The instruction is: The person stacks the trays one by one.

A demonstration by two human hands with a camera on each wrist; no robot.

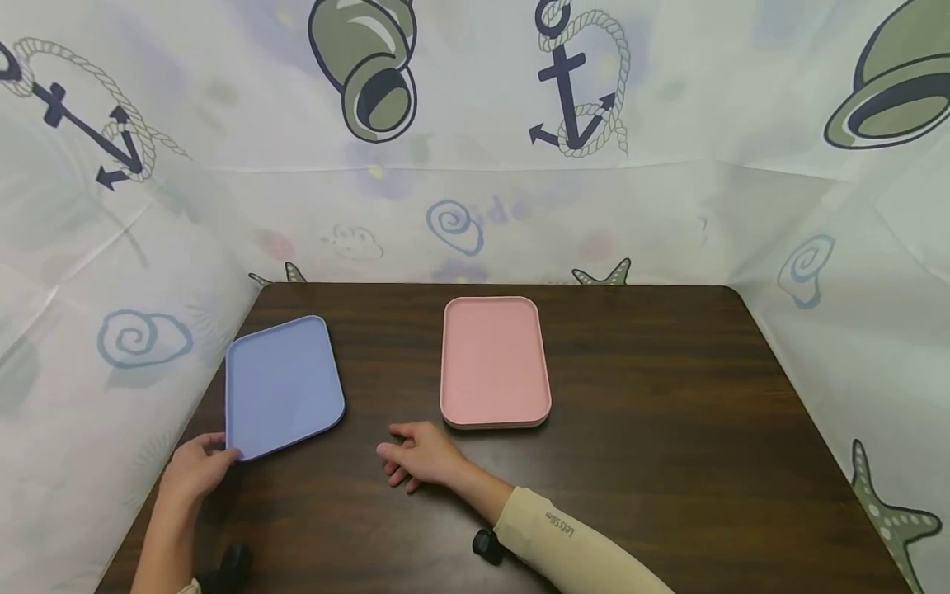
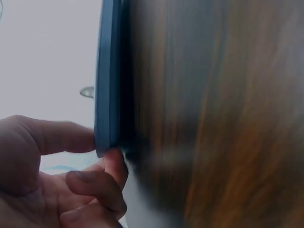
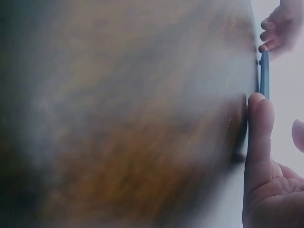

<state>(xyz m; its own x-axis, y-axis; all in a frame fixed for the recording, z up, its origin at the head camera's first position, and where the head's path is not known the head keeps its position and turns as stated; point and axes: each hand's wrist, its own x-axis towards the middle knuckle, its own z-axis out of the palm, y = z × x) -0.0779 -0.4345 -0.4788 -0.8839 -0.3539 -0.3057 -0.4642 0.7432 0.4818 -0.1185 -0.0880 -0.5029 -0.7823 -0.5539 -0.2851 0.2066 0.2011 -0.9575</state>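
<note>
On the left side of the table lies a shallow blue tray (image 1: 285, 388), turned at a slant. My left hand (image 1: 196, 469) pinches its near left corner; the left wrist view shows the thumb on one face of the tray edge (image 2: 107, 80) and a fingertip against the other. My right hand (image 1: 423, 455) is apart from both trays, its fingers loosely bent and holding nothing. Just beyond it sits a pink tray (image 1: 495, 360) with rounded corners, a thin greyish rim showing under its near edge.
Both trays are on a dark wooden table (image 1: 653, 429) with rounded far corners. Pale printed cloth (image 1: 475, 190) with anchors and shells hangs behind it and along both sides. A dark wrist device (image 1: 487, 546) sits by the right sleeve.
</note>
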